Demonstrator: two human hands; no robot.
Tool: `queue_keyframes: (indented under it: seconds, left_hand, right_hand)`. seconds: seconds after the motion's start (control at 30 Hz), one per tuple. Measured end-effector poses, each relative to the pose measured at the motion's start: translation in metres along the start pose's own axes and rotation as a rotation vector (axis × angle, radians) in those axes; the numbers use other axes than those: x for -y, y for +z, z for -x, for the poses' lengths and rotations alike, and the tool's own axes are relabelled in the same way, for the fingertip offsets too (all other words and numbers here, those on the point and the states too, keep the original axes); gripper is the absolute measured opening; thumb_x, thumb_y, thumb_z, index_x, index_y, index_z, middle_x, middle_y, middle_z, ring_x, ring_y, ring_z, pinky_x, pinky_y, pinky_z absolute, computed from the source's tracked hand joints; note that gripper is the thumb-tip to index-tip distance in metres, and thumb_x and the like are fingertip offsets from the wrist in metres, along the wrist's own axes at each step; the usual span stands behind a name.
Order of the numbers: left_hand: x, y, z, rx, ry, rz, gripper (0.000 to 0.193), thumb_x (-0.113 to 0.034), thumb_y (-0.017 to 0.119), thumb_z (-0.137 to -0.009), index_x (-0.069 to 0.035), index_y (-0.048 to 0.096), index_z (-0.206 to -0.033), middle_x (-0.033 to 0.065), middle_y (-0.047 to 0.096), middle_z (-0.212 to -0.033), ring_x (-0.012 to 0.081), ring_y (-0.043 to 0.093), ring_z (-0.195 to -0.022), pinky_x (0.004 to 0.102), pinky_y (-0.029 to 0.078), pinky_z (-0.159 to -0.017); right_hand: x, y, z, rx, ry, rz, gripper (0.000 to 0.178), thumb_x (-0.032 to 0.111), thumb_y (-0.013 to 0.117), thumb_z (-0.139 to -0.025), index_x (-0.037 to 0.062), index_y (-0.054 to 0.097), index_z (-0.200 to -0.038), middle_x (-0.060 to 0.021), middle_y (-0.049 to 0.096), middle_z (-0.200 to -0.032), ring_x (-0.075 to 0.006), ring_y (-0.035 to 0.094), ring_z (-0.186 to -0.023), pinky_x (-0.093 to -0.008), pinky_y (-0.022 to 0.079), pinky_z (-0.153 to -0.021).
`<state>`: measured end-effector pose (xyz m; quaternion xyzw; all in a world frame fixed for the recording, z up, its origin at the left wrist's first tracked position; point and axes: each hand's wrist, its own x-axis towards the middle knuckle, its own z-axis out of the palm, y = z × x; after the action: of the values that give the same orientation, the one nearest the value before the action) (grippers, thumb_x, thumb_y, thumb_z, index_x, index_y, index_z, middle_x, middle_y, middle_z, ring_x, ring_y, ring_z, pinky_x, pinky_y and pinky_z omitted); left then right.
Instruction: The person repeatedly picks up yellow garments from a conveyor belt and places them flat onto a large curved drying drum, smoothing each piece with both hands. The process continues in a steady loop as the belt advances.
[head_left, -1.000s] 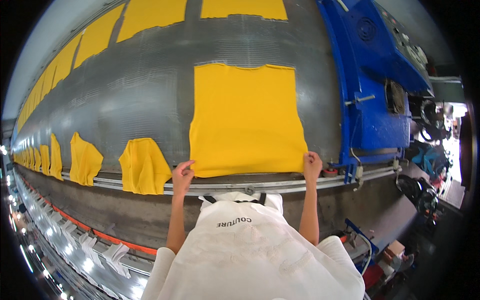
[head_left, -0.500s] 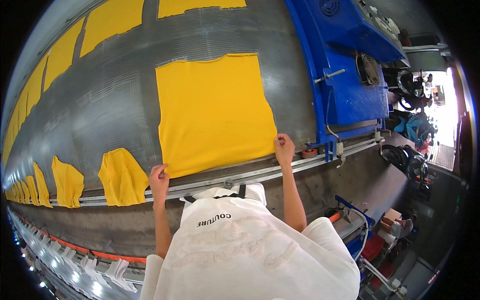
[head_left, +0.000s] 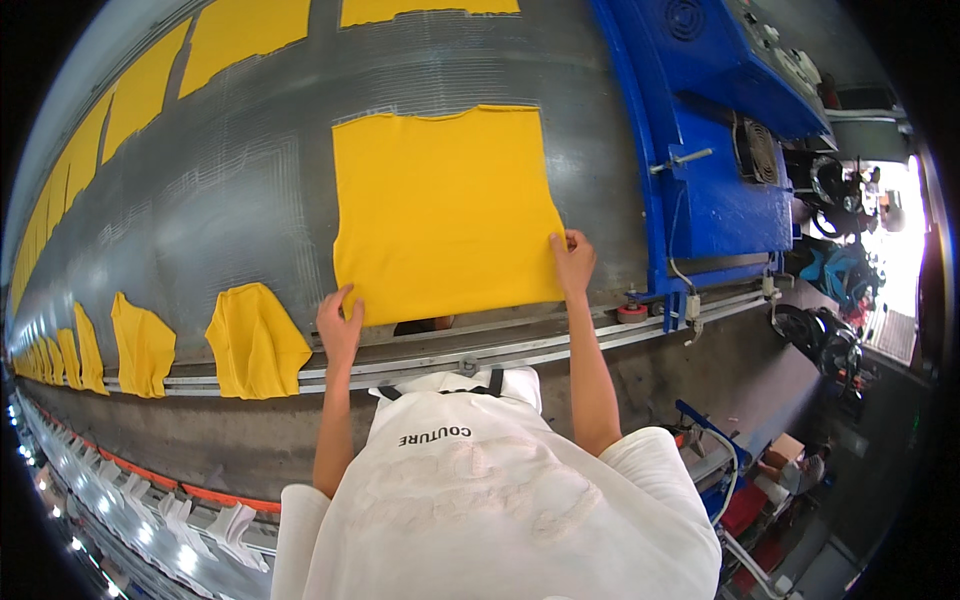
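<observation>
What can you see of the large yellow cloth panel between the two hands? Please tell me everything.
The yellow cloth panel is plain and roughly rectangular, with a shallow dip in its far edge, and widens slightly toward its near side. It looks like soft fabric and lies spread mostly flat, with faint ripples, on the grey table. The left hand is at its near-left corner; the right hand is at its right edge, toward the near corner.

Two hands (head_left: 340,325) (head_left: 574,267) and over ten yellow cloths (head_left: 445,215) show.
</observation>
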<state>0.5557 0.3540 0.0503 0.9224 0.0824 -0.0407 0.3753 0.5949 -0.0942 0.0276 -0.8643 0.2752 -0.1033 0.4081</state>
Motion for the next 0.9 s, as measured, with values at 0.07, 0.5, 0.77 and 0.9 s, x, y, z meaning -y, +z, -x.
queue_keyframes:
  seconds: [0.07,0.5,0.77,0.9]
  left_hand:
    - [-0.005,0.013,-0.021,-0.178,0.114,0.001,0.031,-0.015,0.073,-0.091,-0.002,0.073,-0.119,0.0118,0.069,-0.097,0.0283,0.062,-0.087,0.0394,0.049,-0.082]
    - [-0.036,0.021,-0.084,-0.285,0.232,-0.244,0.061,-0.016,0.068,-0.095,-0.007,0.048,-0.152,0.0141,0.053,-0.148,0.0378,0.049,-0.133,0.0515,0.04,-0.109]
    - [-0.089,0.093,-0.173,0.171,0.618,-0.383,0.071,-0.054,0.051,-0.103,-0.017,0.037,-0.162,0.0102,0.028,-0.171,0.0393,0.018,-0.159,0.0635,0.008,-0.126]
    - [-0.103,0.106,-0.232,0.072,0.585,-0.394,0.07,-0.059,0.047,-0.103,-0.02,0.041,-0.161,0.0083,0.029,-0.171,0.0388,0.018,-0.159,0.0636,0.008,-0.125]
  right_hand:
    - [0.014,0.008,-0.016,0.025,-0.014,-0.008,0.021,0.016,0.075,-0.089,-0.0025,0.073,-0.1,-0.0109,0.072,-0.081,-0.0226,0.068,-0.074,-0.0374,0.052,-0.071]
    - [0.065,0.04,-0.037,0.081,-0.419,0.301,0.039,0.017,0.068,-0.093,0.0038,0.062,-0.13,-0.0166,0.063,-0.133,-0.0373,0.057,-0.125,-0.0512,0.042,-0.107]
    - [0.125,0.143,-0.066,0.581,-0.869,0.51,0.075,0.049,0.054,-0.103,0.0111,0.032,-0.163,-0.0129,0.026,-0.171,-0.0379,0.017,-0.159,-0.0584,0.011,-0.127]
    - [0.139,0.18,-0.106,0.468,-0.874,0.504,0.072,0.051,0.048,-0.105,0.0117,0.033,-0.163,-0.0126,0.027,-0.171,-0.0386,0.018,-0.159,-0.0608,0.007,-0.127]
